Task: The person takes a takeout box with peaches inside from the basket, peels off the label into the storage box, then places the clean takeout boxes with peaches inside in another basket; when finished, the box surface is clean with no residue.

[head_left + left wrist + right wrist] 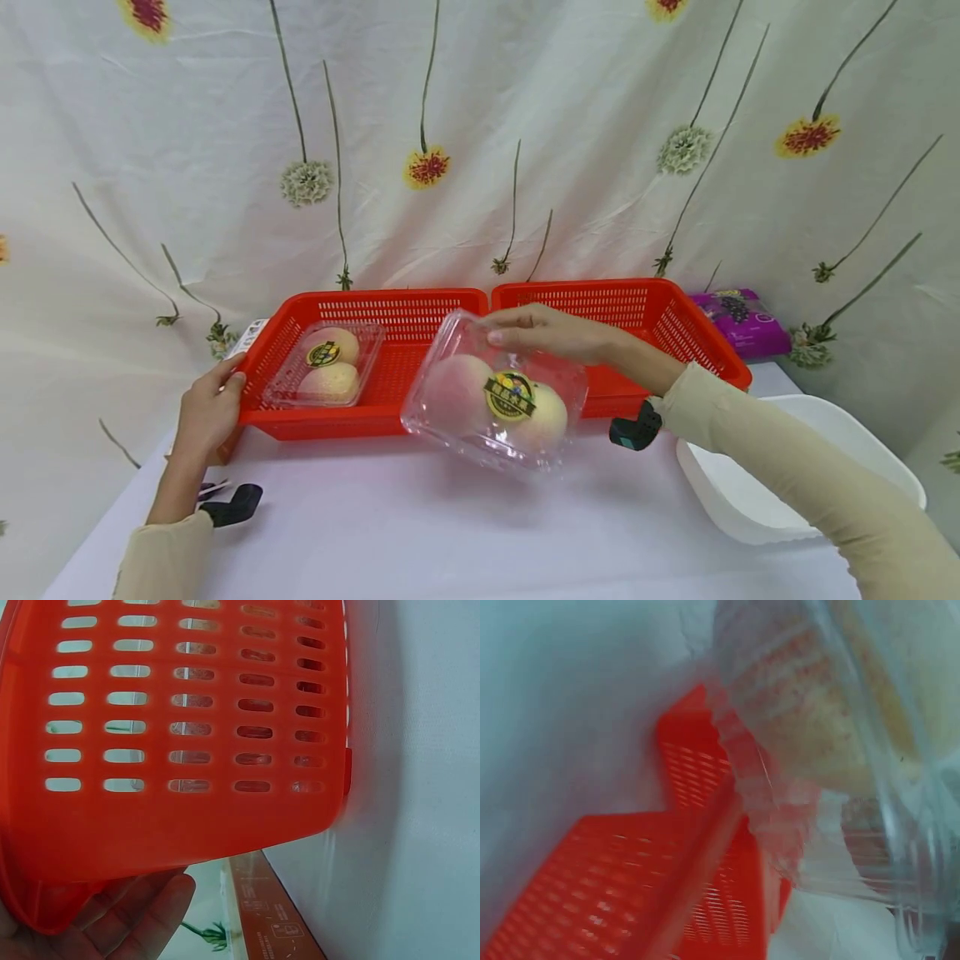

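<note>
Right hand [551, 331] fingers clamped on top edge of clear plastic clamshell box of two pale peaches [495, 398], tilted, in air in front of left red slotted plastic basket [390, 312]. Left hand [210, 408] fingers curled on basket's corner, steadying it. Step: carrying box basketward, probably. Next: lower it level beside second peach box [327, 365] beyond fingertips.

Red slotted basket wall [187, 712] close up, left hand [127, 915] beneath its corner (fingers only partly visible).
</note>
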A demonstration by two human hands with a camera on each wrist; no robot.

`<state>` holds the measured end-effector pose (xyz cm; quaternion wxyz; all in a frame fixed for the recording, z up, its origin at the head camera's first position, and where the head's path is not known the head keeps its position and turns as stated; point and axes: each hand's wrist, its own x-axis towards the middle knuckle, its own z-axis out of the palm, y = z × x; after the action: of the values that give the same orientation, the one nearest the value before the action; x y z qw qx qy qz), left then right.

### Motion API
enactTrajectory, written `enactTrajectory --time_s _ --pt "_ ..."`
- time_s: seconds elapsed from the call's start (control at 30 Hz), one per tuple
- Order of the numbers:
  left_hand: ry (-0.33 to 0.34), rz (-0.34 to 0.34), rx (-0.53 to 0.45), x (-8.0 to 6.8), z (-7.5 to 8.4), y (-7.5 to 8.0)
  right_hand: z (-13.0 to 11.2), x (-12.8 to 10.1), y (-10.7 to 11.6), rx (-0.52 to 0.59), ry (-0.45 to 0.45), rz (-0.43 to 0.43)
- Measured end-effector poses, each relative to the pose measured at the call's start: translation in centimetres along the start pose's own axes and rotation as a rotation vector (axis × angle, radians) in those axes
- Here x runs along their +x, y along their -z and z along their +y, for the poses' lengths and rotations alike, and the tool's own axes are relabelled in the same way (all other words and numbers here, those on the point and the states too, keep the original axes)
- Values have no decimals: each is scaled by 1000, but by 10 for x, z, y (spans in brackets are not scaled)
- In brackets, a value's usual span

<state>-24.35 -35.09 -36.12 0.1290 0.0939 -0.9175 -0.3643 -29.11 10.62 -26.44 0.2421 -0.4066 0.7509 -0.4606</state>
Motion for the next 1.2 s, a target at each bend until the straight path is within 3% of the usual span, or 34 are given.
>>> enactTrajectory --time_s 0.2,0.3,0.5,0.7,0.8,1.07,1.2 --pt "-12 5 16 0 1 0 23 -11 -34 24 -32 -219" --pt "-11 8 17 0 1 0 37 -9 -50 57 -41 -287" --pt "-9 1 -8 -1 1 0 51 -2 -65 28 -130 -292" --pt "-9 7 -8 -1 2 0 51 5 -67 -85 -248 -274" --pt "-5 6 -9 -2 2 0 53 7 -66 -91 -281 -296" --pt "-3 4 -21 -2 2 -1 64 8 -59 -68 -267 -404" --pt "0 7 -17 -3 2 -1 65 6 -60 -146 -299 -355"
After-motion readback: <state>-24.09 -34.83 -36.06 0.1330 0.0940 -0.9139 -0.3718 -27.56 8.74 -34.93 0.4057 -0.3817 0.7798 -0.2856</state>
